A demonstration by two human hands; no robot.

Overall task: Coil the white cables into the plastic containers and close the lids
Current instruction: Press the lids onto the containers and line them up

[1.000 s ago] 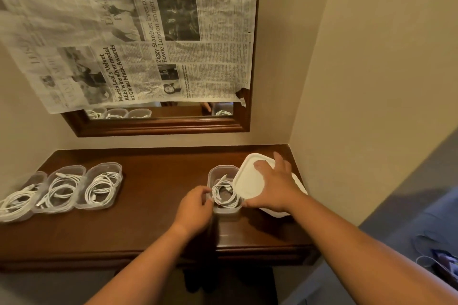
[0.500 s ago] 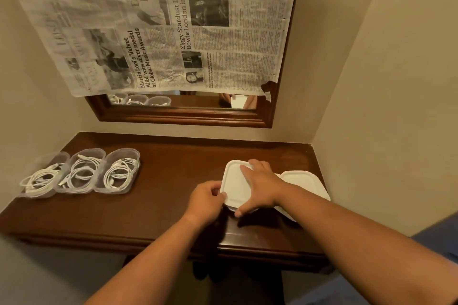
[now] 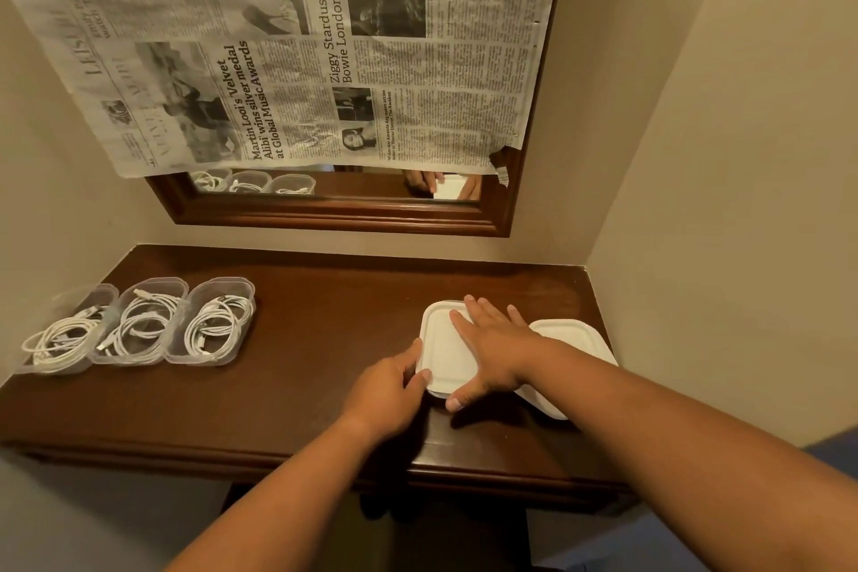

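Right hand (image 3: 492,348) flat, fingers spread, pressing lid (image 3: 441,351) to seat it, I reckon. Left hand (image 3: 387,386) curls its fingers on the lid's edge, steadying.

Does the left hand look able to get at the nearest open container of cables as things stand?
Probably yes: only bare table lies between the left hand and that open container, nothing blocking. It grips the white lid at its edge, though, so it must let go first.
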